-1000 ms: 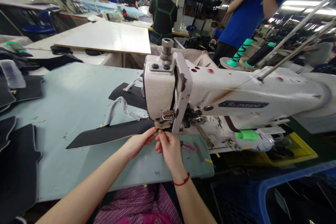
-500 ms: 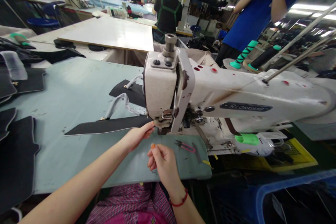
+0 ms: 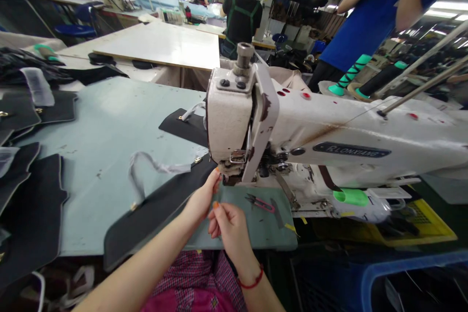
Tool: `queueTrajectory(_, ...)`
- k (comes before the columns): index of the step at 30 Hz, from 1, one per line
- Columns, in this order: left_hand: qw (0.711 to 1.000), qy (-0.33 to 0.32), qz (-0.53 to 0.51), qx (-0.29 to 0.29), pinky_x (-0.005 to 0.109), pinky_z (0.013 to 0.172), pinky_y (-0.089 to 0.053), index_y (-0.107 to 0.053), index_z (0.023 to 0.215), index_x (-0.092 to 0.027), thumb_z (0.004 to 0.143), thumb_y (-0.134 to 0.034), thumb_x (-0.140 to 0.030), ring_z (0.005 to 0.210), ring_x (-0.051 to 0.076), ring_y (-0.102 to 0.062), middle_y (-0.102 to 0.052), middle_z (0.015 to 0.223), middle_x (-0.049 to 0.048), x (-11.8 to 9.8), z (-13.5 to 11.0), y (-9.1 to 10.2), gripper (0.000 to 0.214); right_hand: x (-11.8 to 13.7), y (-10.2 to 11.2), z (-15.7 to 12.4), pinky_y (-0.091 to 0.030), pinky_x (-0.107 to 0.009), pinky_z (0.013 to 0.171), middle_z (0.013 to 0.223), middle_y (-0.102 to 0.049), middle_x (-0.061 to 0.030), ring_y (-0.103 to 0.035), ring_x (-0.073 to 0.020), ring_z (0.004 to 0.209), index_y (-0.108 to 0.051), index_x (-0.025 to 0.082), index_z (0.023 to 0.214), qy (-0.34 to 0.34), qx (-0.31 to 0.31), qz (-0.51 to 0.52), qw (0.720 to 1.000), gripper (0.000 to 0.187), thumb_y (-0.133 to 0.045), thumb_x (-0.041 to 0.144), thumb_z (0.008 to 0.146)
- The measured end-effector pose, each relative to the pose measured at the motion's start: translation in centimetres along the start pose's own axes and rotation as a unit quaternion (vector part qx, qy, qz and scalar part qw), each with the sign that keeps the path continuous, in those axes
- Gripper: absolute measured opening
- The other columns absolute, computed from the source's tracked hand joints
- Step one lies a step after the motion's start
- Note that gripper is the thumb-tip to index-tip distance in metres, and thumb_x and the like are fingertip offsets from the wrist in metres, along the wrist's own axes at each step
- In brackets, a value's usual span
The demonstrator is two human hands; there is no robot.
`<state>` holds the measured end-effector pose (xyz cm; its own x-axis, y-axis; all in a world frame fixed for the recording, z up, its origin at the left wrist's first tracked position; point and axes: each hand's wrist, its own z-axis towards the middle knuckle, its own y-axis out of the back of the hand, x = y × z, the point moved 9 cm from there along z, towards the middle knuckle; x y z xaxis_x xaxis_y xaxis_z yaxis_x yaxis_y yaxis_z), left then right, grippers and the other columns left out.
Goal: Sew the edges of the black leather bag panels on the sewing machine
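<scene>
My left hand (image 3: 203, 199) is closed at the edge of a black bag panel (image 3: 164, 203), close to the needle area of the white sewing machine (image 3: 230, 117). A handle wrapped in pale film (image 3: 141, 165) with gold fittings stands up from this panel. The panel's far end is hidden behind the machine head. Just right of the left hand, my right hand (image 3: 231, 228) hovers in front of the machine, thumb and fingers pinched together. Whatever it may hold is too small to see. Pink-handled thread snips (image 3: 261, 203) lie on the pale green tabletop (image 3: 98, 126) beyond it.
Another black panel with a handle (image 3: 183, 124) lies behind the machine head. Stacked black panels (image 3: 32, 204) cover the left side. A blue crate (image 3: 369, 273) and a yellow crate (image 3: 431, 224) stand at right. A person in blue (image 3: 354, 34) stands behind the machine.
The black panel has swung round, its free end coming toward me and over the table's front edge. My left hand has turned with it; the right hand stays pinched in about the same spot.
</scene>
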<state>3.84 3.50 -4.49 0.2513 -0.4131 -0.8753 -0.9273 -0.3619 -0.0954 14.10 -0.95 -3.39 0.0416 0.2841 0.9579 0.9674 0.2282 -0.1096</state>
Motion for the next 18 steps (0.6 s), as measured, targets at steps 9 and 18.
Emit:
queueTrajectory(9, 0.998, -0.006, -0.01, -0.055, 0.028, 0.062, -0.041, -0.059, 0.073, -0.021, 0.083, -0.049, -0.066, 0.067, 0.018, -0.052, -0.057, 0.069, 0.0014, 2.1, -2.7, -0.9, 0.048, 0.8, 3.4, 0.2, -0.036, -0.02, 0.047, 0.053, -0.052, 0.0024, -0.046, -0.0095, 0.047, -0.055, 0.017, 0.067, 0.042, -0.093, -0.052, 0.993, 0.043, -0.05, 0.052, 0.092)
queueTrajectory(18, 0.962, -0.224, 0.128, 0.085, 0.029, 0.071, -0.05, -0.067, 0.103, -0.026, 0.085, -0.063, -0.038, 0.076, 0.019, -0.059, -0.068, 0.093, 0.0034, -9.3, -9.1, 6.2, 0.021, 2.3, 0.2, 2.8, -0.038, -0.016, 0.043, 0.067, -0.066, -0.004, -0.057, -0.0099, 0.05, -0.063, 0.014, 0.084, 0.037, -0.068, 0.0, 0.997, 0.054, -0.041, 0.064, 0.092)
